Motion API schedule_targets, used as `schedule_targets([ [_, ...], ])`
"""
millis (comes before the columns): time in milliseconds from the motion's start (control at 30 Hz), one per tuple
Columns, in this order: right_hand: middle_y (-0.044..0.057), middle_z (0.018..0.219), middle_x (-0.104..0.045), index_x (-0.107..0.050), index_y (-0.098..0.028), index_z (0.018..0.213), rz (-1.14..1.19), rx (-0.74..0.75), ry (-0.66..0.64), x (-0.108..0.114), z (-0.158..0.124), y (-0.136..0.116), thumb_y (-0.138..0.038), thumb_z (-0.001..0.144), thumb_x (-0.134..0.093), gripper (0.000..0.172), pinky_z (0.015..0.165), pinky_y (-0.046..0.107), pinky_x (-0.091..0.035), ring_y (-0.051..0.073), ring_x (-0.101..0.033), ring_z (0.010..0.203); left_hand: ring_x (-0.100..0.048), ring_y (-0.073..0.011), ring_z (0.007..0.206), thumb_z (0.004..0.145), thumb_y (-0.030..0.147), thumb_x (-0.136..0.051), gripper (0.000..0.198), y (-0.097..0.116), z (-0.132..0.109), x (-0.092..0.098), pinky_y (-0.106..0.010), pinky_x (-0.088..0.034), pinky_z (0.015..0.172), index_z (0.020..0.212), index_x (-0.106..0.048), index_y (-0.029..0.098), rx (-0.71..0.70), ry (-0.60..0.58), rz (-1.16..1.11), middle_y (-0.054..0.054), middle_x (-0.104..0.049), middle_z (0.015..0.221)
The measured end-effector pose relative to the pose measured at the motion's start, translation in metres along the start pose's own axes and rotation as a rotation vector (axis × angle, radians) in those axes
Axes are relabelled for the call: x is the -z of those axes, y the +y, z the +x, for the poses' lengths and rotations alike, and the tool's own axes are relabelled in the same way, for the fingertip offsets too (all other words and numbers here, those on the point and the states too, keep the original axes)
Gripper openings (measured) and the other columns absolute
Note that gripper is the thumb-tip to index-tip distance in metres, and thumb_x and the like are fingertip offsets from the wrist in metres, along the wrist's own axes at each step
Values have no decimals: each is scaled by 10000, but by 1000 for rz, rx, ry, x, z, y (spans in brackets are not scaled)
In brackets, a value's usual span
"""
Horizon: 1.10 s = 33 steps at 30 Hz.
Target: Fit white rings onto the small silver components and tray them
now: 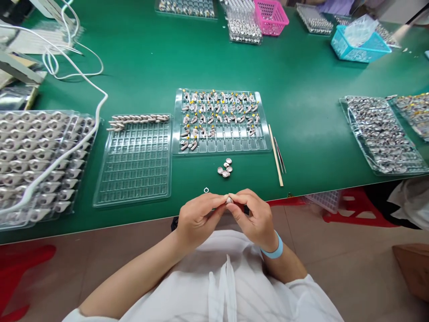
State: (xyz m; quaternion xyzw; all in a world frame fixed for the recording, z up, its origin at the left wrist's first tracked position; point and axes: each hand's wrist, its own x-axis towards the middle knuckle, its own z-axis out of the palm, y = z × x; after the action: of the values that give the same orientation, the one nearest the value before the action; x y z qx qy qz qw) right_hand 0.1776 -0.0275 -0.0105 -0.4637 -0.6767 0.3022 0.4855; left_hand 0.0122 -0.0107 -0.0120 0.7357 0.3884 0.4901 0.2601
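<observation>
Just off the table's front edge, my left hand (200, 218) and my right hand (255, 218) meet fingertip to fingertip. Both pinch one small, light grey rounded part (229, 200); its exact kind is mostly covered by the fingers. Beyond them on the table lies a small heap of round, cup-shaped caps (225, 169). A small white ring (206, 190) rests near my left hand. Further back is a clear tray (231, 145) with rows of curved grey parts bearing yellow bits. Right of that tray lie a thin wooden stick (276, 156) and metal tweezers (280, 155).
A second clear tray (134, 165) at left holds grey parts along its top. Stacked trays of grey parts (36, 165) and a white cable (83, 75) lie far left. Filled trays (378, 134) are at right. Pink (272, 18) and blue baskets (358, 50) stand at the back.
</observation>
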Motion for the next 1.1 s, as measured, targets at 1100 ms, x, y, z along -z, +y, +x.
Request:
schedule_targets([
  [1100, 78, 882, -677, -615, -193, 1065, -81, 106, -61, 6, -2, 4, -132, 888, -562, 195, 645, 317, -562, 176, -631, 765, -690, -158, 812, 894, 38, -518, 394, -5, -2, 7, -254, -566, 673, 1248, -567, 204, -213, -151, 74, -94, -734, 946],
])
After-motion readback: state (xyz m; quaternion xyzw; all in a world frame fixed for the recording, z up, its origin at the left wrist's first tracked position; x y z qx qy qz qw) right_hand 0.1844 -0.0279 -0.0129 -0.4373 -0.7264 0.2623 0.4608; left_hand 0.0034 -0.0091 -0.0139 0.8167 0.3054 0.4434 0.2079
